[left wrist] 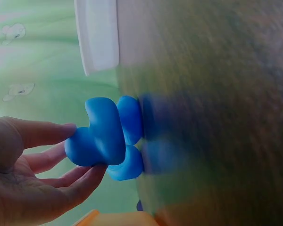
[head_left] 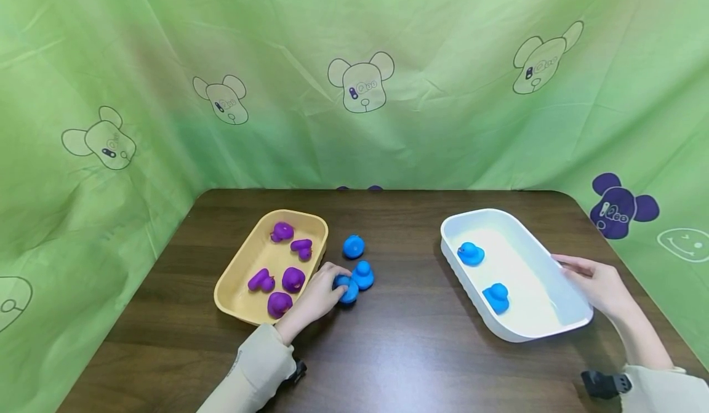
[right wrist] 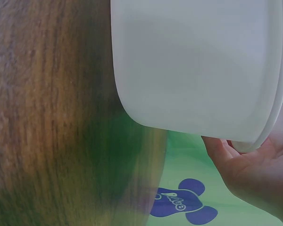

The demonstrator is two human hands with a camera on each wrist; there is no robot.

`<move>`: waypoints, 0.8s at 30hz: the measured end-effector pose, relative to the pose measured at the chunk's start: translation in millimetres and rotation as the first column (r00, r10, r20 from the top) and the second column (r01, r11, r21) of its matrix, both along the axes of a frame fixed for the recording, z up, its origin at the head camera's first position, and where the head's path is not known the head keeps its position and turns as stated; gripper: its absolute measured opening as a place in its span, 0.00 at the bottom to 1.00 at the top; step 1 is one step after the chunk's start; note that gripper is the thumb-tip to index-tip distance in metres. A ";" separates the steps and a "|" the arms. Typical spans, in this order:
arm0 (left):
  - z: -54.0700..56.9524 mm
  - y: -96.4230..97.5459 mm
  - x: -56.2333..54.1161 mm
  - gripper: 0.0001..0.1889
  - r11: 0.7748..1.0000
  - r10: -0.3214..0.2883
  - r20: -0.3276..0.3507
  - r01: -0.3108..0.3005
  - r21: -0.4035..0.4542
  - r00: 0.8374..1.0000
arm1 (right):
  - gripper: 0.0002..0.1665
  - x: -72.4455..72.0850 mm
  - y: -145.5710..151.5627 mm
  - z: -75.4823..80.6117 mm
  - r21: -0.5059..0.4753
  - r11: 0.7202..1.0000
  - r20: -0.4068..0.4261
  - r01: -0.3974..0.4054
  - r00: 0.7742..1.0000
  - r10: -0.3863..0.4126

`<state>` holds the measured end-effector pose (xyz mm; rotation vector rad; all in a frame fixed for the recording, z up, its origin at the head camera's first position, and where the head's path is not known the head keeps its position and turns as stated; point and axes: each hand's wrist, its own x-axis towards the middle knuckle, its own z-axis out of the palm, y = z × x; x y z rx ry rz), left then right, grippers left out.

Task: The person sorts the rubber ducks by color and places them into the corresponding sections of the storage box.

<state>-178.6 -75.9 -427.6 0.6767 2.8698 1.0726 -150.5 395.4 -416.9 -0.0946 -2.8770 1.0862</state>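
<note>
My left hand point(head_left: 320, 293) pinches a blue toy duck point(left wrist: 101, 134) between thumb and fingertips, just beside the right rim of a tan tray point(head_left: 224, 287). Close by the held duck are two more blue ducks, one touching-close point(head_left: 363, 274) and another point(head_left: 353, 247) farther back. Over on the right, my right hand point(head_left: 595, 284) grips the right rim of a white tray point(head_left: 565, 320), its fingers curled at the edge in the right wrist view. Inside that tray lie two blue ducks, one toward the back point(head_left: 471, 254) and one nearer the front point(head_left: 496, 298).
Several purple ducks, one of them at the front point(head_left: 279, 304), lie in the tan tray. Dark wooden table point(head_left: 399, 351) spans the space between the trays. A green cloth point(head_left: 432, 136) with bear-head drawings hangs behind and at both sides.
</note>
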 end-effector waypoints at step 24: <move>9.2 24.7 -3.8 0.10 0.995 -0.048 -0.088 0.055 0.079 0.995 | 0.21 -0.6 1.0 -1.8 0.010 1.000 -0.017 -0.008 1.000 0.008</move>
